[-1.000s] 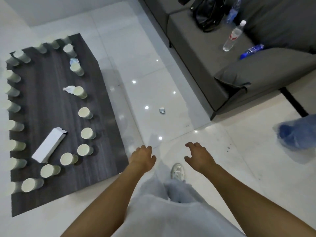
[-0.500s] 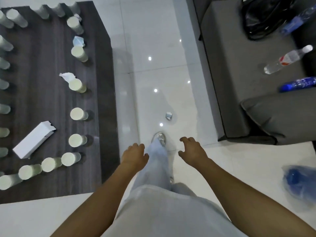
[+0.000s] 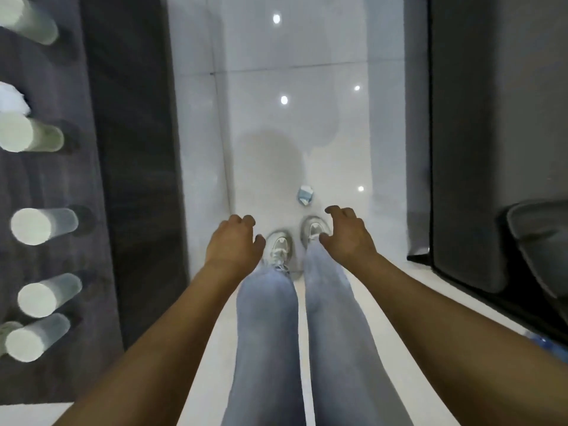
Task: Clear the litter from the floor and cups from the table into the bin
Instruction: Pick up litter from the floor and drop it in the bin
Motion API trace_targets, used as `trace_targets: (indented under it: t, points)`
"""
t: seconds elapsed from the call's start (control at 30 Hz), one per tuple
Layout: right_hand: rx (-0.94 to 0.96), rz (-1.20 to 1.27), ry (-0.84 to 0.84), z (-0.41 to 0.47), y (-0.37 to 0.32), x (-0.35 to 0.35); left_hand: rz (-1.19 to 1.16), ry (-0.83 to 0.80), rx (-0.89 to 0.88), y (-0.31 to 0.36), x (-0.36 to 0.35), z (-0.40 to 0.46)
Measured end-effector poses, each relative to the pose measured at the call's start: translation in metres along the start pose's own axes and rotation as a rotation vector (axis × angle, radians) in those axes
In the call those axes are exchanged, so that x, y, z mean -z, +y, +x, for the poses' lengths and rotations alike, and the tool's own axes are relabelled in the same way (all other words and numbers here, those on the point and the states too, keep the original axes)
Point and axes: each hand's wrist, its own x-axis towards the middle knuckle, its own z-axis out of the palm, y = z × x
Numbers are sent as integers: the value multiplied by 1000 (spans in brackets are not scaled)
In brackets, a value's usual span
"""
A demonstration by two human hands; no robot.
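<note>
A small crumpled blue-and-white piece of litter (image 3: 305, 195) lies on the glossy white floor just ahead of my feet. My right hand (image 3: 347, 233) hangs a little below and to the right of it, fingers loosely curled, holding nothing. My left hand (image 3: 235, 241) hangs level with it on the left, also loosely curled and holding nothing. Several pale paper cups (image 3: 43, 226) stand along the edge of the dark wooden table (image 3: 129, 179) on the left. A crumpled white tissue (image 3: 12, 98) sits on the table beside one cup.
A grey sofa (image 3: 491, 149) runs along the right side, leaving a narrow strip of floor between it and the table. My legs in light jeans and white shoes (image 3: 278, 247) stand in that strip. A bit of blue plastic (image 3: 544, 345) shows at the lower right.
I have walked forward between table and sofa, and the view has tipped further down. The litter is now just in front of my feet. Both hands stay held out, holding nothing.
</note>
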Motion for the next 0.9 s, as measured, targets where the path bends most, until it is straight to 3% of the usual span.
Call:
trace_targets:
  t: [0.23,0.53,0.9]
  points:
    - [89,-124,-13,167,55,-89,-39,-5,33,-22,-116,139]
    - [164,-268,21,343,87,-197,1,-32,-13,-62,-237,251]
    - [252,-443,105,378,94,-255,-48,4,1,-85,-263,295]
